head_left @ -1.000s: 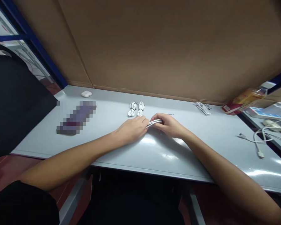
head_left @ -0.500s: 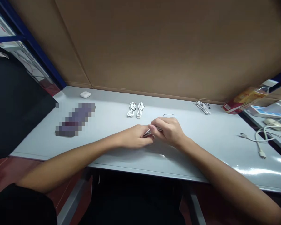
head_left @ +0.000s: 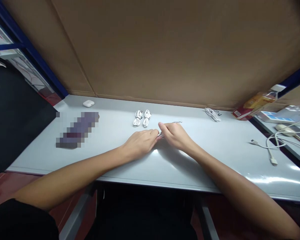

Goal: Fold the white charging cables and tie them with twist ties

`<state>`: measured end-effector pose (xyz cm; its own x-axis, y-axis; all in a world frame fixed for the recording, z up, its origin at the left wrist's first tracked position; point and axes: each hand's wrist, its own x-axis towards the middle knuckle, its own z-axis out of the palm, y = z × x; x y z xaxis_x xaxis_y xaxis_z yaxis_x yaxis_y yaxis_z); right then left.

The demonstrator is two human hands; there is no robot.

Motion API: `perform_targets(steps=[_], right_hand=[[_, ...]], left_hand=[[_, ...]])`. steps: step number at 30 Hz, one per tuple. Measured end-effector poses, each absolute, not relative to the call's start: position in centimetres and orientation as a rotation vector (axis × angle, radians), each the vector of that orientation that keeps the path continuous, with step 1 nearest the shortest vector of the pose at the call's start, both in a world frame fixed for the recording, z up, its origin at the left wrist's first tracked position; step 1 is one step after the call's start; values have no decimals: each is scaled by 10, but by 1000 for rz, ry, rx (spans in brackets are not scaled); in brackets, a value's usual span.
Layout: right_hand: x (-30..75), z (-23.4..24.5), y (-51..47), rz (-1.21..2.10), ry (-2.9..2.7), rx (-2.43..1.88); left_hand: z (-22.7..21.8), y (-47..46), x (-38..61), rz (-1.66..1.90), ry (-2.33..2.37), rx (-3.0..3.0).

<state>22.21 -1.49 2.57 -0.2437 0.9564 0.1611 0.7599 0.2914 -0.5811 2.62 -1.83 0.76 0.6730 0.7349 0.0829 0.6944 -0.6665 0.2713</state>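
Observation:
Between my two hands is a coiled white cable (head_left: 160,135), mostly hidden by the fingers. My left hand (head_left: 142,141) is closed on its left end, palm down, low over the table. My right hand (head_left: 176,135) is closed round the other end, thumb on top. Just behind the right hand lies a thin black twist tie (head_left: 177,122). Two white cable bundles, a left one (head_left: 137,118) and a right one (head_left: 147,118), lie side by side behind my left hand, each tied at the middle with a dark tie.
Another coiled white cable (head_left: 212,114) lies at the back right, near a bottle with a red and yellow label (head_left: 255,104). Loose white cables (head_left: 272,146) hang over the table's (head_left: 215,160) right side. A white earbud case (head_left: 88,103) and a blurred-out object (head_left: 77,130) lie left.
My left hand has turned more palm down and its fingers have closed in over the cable. The right hand's thumb has lifted upward, and less of the cable shows. The view has shifted slightly.

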Motion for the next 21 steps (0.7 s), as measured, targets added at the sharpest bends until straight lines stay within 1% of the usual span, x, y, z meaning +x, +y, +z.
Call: perform_targets(steps=[3,4,6,7,11,17,21], right_hand=[[255,34,2,665,-1992,-1548],[271,36,8,625,-1989,-1603],[301,39,20,420,-1978,-1758],[315,38,25,397,-2016,-1816],[340,27,36,531,-2099,-1920],[315,19,35,427,-1993,-1814],[273,24,16,268,-1767,-1472]], left_hand=[[10,-9,20,310,1200,2529],[11,-6,18,333,1211,2482],[12,-1,15,391,1227,2407],[13,1,13,413,1223,2379],[11,4,12,465,1185,2322],[11,8,11,526,1185,2176],[8,12,11,504,1172,2073]])
